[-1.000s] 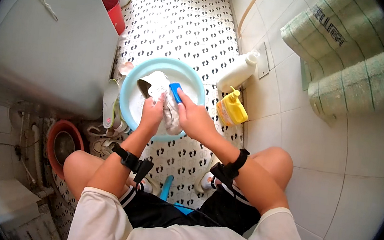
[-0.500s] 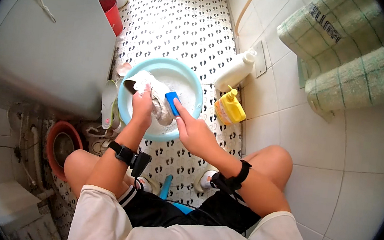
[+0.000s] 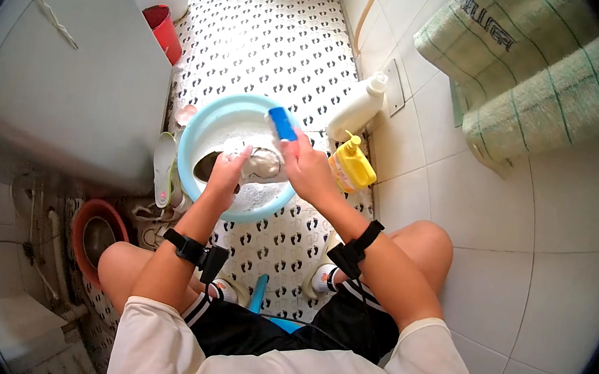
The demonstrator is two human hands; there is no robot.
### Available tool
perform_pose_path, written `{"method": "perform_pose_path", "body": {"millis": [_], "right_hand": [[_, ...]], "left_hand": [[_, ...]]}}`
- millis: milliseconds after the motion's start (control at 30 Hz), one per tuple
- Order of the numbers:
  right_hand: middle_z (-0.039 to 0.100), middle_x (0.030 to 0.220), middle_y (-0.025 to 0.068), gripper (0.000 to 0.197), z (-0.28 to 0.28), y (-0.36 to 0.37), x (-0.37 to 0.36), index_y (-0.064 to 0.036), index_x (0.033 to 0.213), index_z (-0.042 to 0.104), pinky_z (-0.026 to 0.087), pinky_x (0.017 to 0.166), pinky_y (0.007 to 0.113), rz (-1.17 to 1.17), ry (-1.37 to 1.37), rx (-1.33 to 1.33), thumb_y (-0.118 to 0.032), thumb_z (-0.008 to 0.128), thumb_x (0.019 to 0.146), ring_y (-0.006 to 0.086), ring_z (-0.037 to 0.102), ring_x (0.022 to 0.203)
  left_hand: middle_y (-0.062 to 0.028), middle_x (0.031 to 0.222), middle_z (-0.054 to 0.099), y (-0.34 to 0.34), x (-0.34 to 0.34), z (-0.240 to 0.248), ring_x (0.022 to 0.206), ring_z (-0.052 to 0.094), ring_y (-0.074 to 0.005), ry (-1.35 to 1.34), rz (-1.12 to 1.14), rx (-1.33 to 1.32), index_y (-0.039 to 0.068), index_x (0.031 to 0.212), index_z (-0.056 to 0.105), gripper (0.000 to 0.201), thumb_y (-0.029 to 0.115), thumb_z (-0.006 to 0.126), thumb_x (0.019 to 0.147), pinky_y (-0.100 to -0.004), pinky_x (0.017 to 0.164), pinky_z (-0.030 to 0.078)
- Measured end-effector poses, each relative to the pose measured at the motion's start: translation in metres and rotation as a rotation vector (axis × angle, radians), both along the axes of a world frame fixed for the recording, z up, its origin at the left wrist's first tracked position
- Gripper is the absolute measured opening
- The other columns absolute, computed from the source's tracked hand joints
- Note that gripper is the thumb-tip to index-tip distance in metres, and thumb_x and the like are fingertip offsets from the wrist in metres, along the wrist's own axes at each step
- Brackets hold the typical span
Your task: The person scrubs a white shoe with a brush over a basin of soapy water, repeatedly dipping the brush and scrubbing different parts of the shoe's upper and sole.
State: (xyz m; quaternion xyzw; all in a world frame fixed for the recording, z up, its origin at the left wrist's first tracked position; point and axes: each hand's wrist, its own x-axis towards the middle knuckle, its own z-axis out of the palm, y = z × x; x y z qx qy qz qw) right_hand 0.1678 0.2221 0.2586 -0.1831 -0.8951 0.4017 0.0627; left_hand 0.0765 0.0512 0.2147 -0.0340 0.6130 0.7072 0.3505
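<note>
My left hand [image 3: 226, 173] grips a white shoe [image 3: 263, 165] over a light blue basin [image 3: 189, 130]. The shoe lies nearly crosswise, its dark opening beside my left fingers and its foamy toe pointing right. Suds and whitish water fill the basin below. Closed around a blue scrubbing brush [image 3: 282, 124], my right hand [image 3: 306, 167] is at the basin's right side. The brush is tilted, with foam along its left edge, just beyond the shoe's toe. My right fingers partly hide that end of the shoe.
Right of the basin stand a white bottle [image 3: 357, 109] and a yellow pump bottle [image 3: 353, 166] by the tiled wall. A checked towel [image 3: 527, 72] hangs above. On the left are a grey cabinet-like body [image 3: 96, 90], a red bin [image 3: 163, 35], slippers [image 3: 163, 168] and a reddish-brown bucket [image 3: 77, 235].
The shoe has turned from slanting toward me to lying crosswise. My right hand has shifted the brush away from its side to beyond the toe. The whole view has moved slightly.
</note>
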Motion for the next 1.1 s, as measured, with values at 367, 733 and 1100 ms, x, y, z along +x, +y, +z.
{"method": "perform_pose_path", "body": {"millis": [367,733,1100], "right_hand": [[0.064,0.069,0.0223,0.042,0.033,-0.005,0.006,-0.0216,0.137,0.052,0.05,0.061,0.05,0.082,-0.087,0.237,-0.029,0.049,0.095,0.0405,0.064,0.063],[0.064,0.067,0.0195,0.041,0.056,-0.009,0.013,-0.0245,0.135,0.054,0.05,0.06,0.048,0.156,-0.163,0.343,-0.029,0.052,0.095,0.0373,0.063,0.062],[0.067,0.081,0.0231,0.044,0.038,0.014,0.01,-0.0196,0.139,0.049,0.053,0.071,0.051,0.188,-0.143,0.124,-0.029,0.047,0.096,0.0402,0.066,0.075]], "left_hand": [[-0.0093,0.107,0.064,0.018,0.016,0.004,0.092,0.061,-0.0163,0.029,0.079,-0.01,-0.002,0.117,0.056,0.028,0.016,0.058,0.096,-0.0302,0.079,0.05],[-0.009,0.111,0.062,0.011,0.005,0.003,0.098,0.059,-0.0174,0.041,0.2,0.046,-0.001,0.119,0.055,0.029,0.016,0.055,0.096,-0.0317,0.085,0.046],[-0.0103,0.115,0.06,0.001,-0.007,-0.01,0.104,0.06,-0.0217,0.052,0.19,0.126,-0.002,0.126,0.05,0.034,0.013,0.053,0.095,-0.0355,0.09,0.048]]}}
